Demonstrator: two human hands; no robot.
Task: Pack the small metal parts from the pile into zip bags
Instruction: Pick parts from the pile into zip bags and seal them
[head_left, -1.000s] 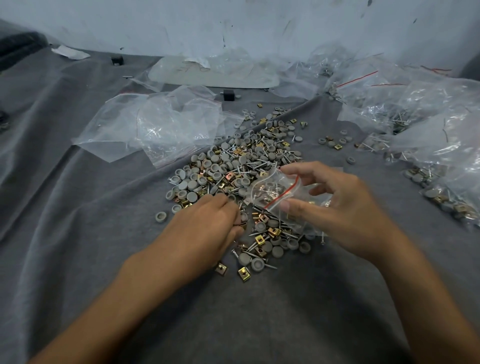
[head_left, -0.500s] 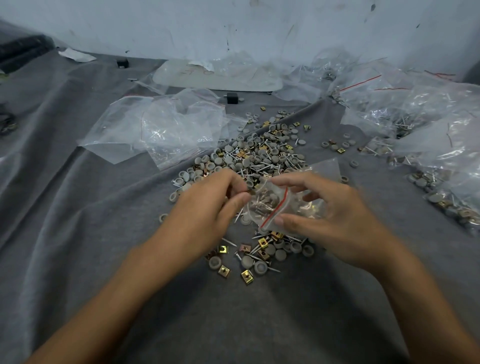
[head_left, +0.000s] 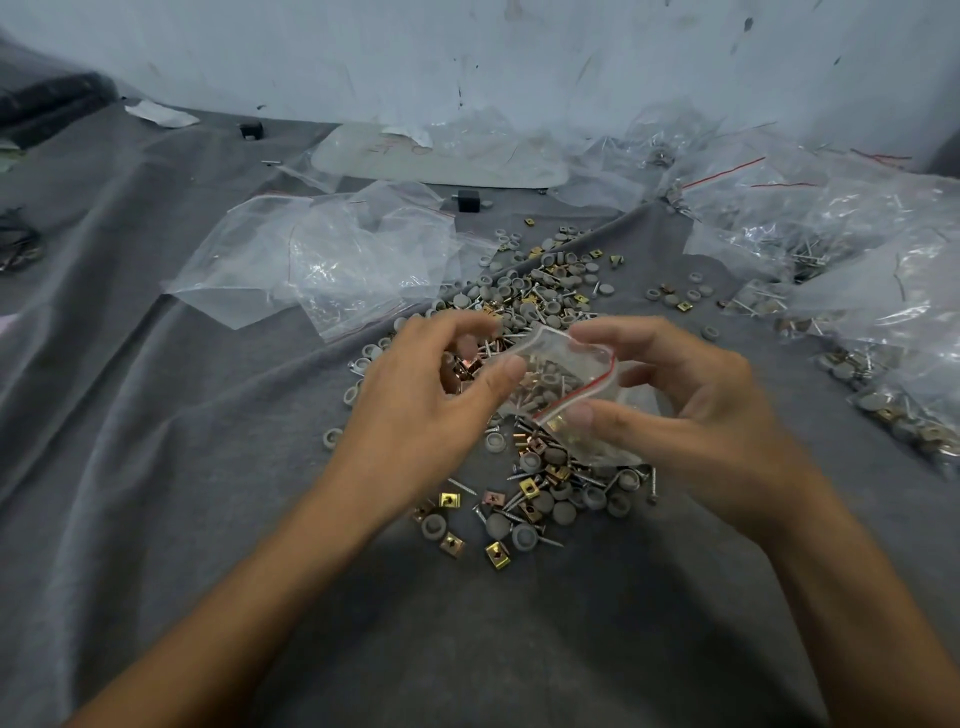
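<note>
A pile of small metal parts (head_left: 524, 306), grey caps, brass clips and screws, lies on the grey cloth. My right hand (head_left: 691, 410) pinches a small clear zip bag (head_left: 561, 379) with a red strip, holding it just above the pile between thumb and fingers. The bag's mouth faces left and several parts lie inside. My left hand (head_left: 421, 410) is at the mouth with its fingers curled, and copper-coloured parts show inside the curl. Its thumb tip touches the bag's rim.
Empty clear zip bags (head_left: 332, 260) lie to the back left of the pile. Filled bags (head_left: 852, 249) heap up along the right side. A small black block (head_left: 467, 200) and a flat white sheet (head_left: 441, 156) sit near the wall. Grey cloth (head_left: 156, 467) covers everything.
My left hand lifted from the pile's near side up to the bag's mouth. My right hand raised the bag slightly and turned its mouth toward the left hand.
</note>
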